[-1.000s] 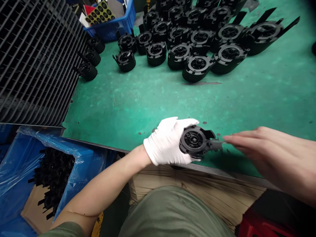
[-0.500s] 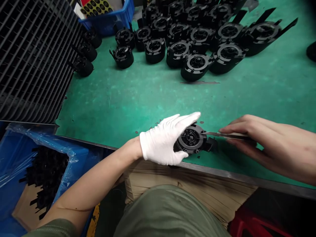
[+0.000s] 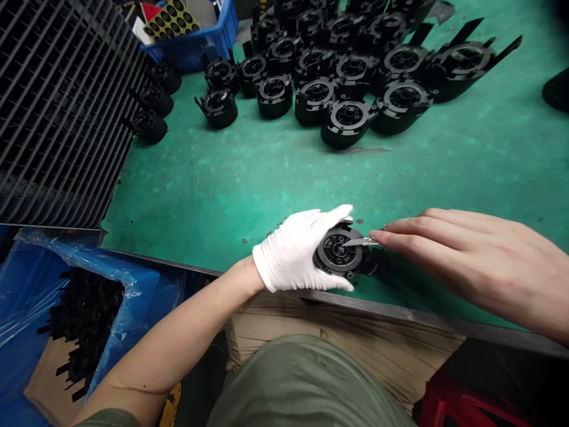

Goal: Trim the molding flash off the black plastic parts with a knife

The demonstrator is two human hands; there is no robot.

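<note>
Blade tip [image 3: 355, 242] now over part's hub [image 3: 340, 254], pinched by R hand [image 3: 466, 261]; gloved L hand [image 3: 296, 252] still gripping part.

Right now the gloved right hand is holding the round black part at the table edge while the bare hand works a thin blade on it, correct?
Not quite: the head view shows the glove on the left hand, which holds the round black part; the bare right hand works the blade.

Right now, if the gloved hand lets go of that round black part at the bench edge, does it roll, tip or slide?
The round black part looks like rigid moulded plastic, so probably stiff and light. It seems to sit flat-faced under the left hand, so rolling looks unlikely. The blade in the right hand may push it.
</note>
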